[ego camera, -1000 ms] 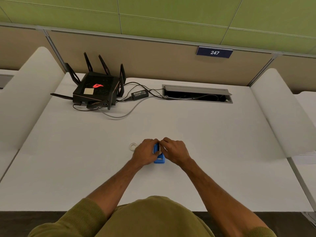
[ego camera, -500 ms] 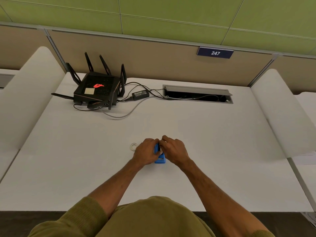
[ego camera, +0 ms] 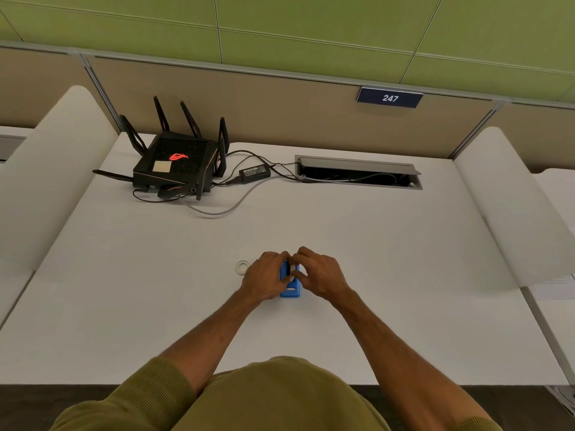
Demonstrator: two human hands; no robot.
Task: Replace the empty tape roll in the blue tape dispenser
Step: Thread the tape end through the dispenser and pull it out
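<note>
- The small blue plastic tape dispenser (ego camera: 290, 289) sits on the white table (ego camera: 373, 259), gripped between both hands.
- The left hand (ego camera: 264, 279) clasps its left side, fingers curled over the top.
- The right hand (ego camera: 320, 276) clasps the right side, fingertips pinching at a pale roll in the slot.
- A small white empty tape ring (ego camera: 242, 266) lies flat just left of the left hand.

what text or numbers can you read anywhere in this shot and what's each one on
"247": white digits on the dark blue sign mounted on the partition.
Power adapter label: print too small to read.
Router: a glowing red logo and a blank-looking beige sticky note, no legible words.
Blue tape dispenser: no readable text.
</note>
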